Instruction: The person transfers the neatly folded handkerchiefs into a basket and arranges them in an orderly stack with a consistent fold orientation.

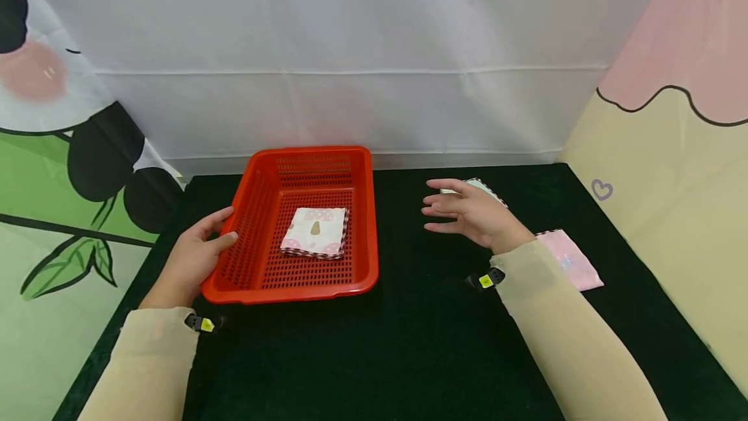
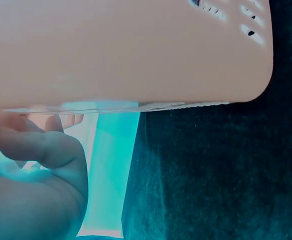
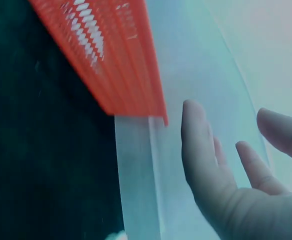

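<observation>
On the left, my left hand (image 1: 189, 258) grips the left rim of a red plastic basket (image 1: 376, 232), its thumb lying over the edge. The left wrist view shows that hand (image 2: 41, 165) beside the basket's wall (image 2: 126, 55), its fingertips partly hidden. Inside the basket lies a folded white cloth (image 1: 304, 229) with pink patches and a checked border. To the right of the basket, my right hand (image 1: 476, 213) is in the air with spread fingers and holds nothing. Partly behind it is a pale folded cloth (image 1: 482, 186) with a checked edge.
A folded pink cloth (image 1: 573, 258) lies on the right, partly covered by my right forearm. Dark green fabric (image 1: 374, 356) covers the table. A white curtain (image 1: 362, 51) hangs behind, with printed panels on both sides.
</observation>
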A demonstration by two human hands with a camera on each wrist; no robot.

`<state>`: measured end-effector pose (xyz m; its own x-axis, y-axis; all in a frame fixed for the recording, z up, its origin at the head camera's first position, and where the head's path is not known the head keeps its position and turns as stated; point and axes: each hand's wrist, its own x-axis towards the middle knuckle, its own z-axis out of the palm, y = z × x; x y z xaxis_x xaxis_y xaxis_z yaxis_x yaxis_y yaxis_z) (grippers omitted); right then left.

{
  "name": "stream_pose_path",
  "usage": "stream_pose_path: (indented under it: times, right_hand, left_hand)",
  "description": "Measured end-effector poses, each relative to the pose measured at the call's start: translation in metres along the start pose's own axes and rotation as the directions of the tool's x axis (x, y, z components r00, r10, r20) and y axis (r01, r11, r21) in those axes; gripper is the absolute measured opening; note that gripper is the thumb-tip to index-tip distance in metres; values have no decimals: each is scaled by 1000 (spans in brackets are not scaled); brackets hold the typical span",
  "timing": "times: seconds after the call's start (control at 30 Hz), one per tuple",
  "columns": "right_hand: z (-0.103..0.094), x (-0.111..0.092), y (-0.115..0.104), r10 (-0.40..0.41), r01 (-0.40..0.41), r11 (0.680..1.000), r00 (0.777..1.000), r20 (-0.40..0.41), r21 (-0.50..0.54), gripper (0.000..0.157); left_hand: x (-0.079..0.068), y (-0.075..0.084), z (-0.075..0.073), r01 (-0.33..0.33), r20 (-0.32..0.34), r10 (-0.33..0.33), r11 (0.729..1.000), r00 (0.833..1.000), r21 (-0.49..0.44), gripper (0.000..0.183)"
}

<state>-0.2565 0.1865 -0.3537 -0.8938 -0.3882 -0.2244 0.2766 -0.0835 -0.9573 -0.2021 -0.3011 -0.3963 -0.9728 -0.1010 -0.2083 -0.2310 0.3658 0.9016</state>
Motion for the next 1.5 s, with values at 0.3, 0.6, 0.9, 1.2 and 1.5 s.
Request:
stream_pose_path:
  times: [0.3, 0.6, 0.9, 1.2, 1.5]
  right_hand:
    - [-47, -25, 3, -31, 28, 999, 998, -53, -45, 57]
    - [-85, -57, 13, -29, 17, 993, 994, -102, -117, 60]
    - [-135, -95, 38, -91, 66, 953, 993, -70, -297, 42]
    - [-189, -128, 47, -170, 172, 958, 985, 27, -228, 43]
    - [-222, -139, 54, -154, 129, 933, 987, -47, -337, 44]
  left_hand:
    - [0, -1, -4, 11, 3, -11, 1000, 1000, -15, 65]
    - [2, -2, -3, 3, 13, -3, 1000, 1000, -23, 66]
    - [4, -3, -2, 24, 11, -23, 999, 1000, -31, 65]
    - [3, -3, -6, 24, 15, -23, 999, 1000, -40, 64]
    - [-1, 2, -2, 31, 10, -31, 998, 999, -57, 65]
